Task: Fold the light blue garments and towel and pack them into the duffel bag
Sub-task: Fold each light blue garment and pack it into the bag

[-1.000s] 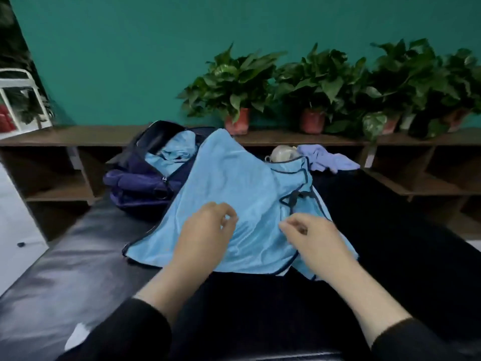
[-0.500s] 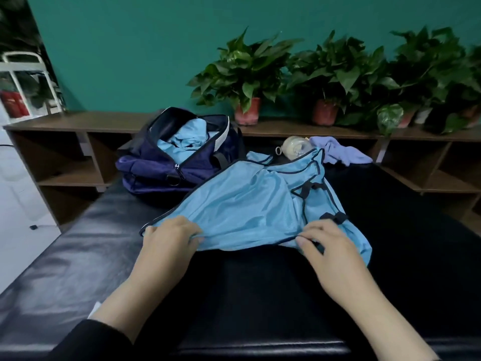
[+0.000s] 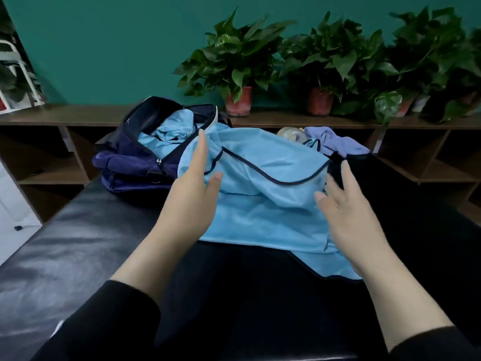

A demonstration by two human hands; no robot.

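My left hand (image 3: 192,188) has its fingers (image 3: 201,149) straight and released, the palm turned inward against the left flank of the light blue garment (image 3: 260,194); whether skin actually touches cloth there I cannot tell. My right hand (image 3: 346,204) is just as loose, fingers spread, gripping nothing, at the garment's right flank beside a dark strap (image 3: 337,162).

So the garment lies between the two palms, its long axis running left to right across the black padded bench (image 3: 78,243), with the far half doubled toward me in a soft hump. It sits mid-bench, toward the far edge. Neither hand is clearly nearer; the left stands closer to the duffel bag (image 3: 135,162).

That bag — navy, slumped, unzipped — rests at the bench's far left corner, touching the garment's left end, with more light blue cloth (image 3: 166,131) already bunched inside.

The fabric looks thin, fine-meshed and slippery, edged in dark piping, so I judge the fold will want pressing flat before any lift. A lilac cloth (image 3: 335,143) lies at the far edge.
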